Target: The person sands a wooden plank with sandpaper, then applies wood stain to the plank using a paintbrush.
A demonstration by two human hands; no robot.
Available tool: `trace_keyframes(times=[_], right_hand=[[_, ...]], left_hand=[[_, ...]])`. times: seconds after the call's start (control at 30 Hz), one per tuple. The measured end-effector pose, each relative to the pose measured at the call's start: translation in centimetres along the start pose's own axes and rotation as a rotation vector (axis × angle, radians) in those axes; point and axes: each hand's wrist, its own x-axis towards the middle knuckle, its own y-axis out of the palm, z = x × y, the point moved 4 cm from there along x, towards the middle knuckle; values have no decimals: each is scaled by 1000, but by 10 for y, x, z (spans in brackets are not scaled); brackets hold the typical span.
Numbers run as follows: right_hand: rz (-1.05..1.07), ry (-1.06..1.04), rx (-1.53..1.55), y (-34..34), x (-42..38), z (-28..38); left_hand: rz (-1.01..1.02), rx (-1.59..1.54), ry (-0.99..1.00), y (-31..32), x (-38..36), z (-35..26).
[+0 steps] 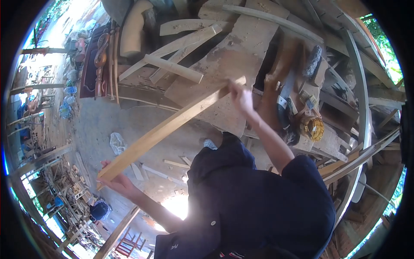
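Observation:
A long pale wooden board (pixel 166 130) runs diagonally between my two hands. At its lower left end, my left hand (pixel 118 182) grips it with the fingers wrapped round the edge. Near the upper right end, over the wooden bench (pixel 241 47), my right hand (pixel 241 100) is closed at the board, slightly blurred. That end lies above the bench top, while the rest extends over the floor.
Curved and straight wood pieces (pixel 174 68) lie on the bench's left part. A handsaw (pixel 284 97) and a yellow round container (pixel 314 128) are at the right. A white plastic bag (pixel 117 143) and offcuts lie on the floor, with a dark blue basket (pixel 100 210) lower left.

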Motion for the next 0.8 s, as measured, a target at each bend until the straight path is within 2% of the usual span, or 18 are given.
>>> trace_keyframes(times=[0.03,0.07,0.13,0.17,0.23,0.27,0.37,0.43,0.47,0.53,0.57,0.6,0.63,0.67,0.7,0.73,0.77,0.8], right_hand=[[77,-121,89,0,-17,27],[147,-239,176,-3,-33,50],[108,-247,237,-23,-50,78],[70,-254,298,-29,-53,84],[-78,-85,115,-39,-40,45],[-155,21,73,-39,-35,23],[-232,69,-50,-15,-50,-11],[-44,-101,99,5,-83,31],[-35,-337,155,-7,-92,90],[85,-282,63,-8,-95,95],[-42,-108,-3,-1,-86,60],[-168,62,-66,3,-70,21],[-206,356,-63,-8,-57,2],[-383,372,39,-9,-57,3],[-355,424,7,7,-65,9],[-417,168,-62,22,-75,32],[-307,105,54,28,-90,62],[-288,-2,106,38,-106,90]], left_hand=[[18,-168,-53,4,-2,0],[19,-170,-51,1,2,0],[41,-384,-4,-3,6,0],[45,-390,-12,-3,7,0],[308,-629,-67,4,2,-4],[310,-635,-76,-2,4,-2],[378,-713,-114,-8,20,5],[159,-616,-65,-12,28,10],[176,-631,-79,-12,30,13],[86,-548,-65,-17,41,18],[109,-564,-80,-14,44,19],[36,-519,-62,-14,46,20],[-37,-473,-47,-16,47,20],[-17,-496,-75,-13,45,18],[-24,-492,-86,-8,43,15],[-24,-486,-100,-4,43,17],[7,-514,-134,-4,46,23],[45,-515,-114,-9,52,24]])
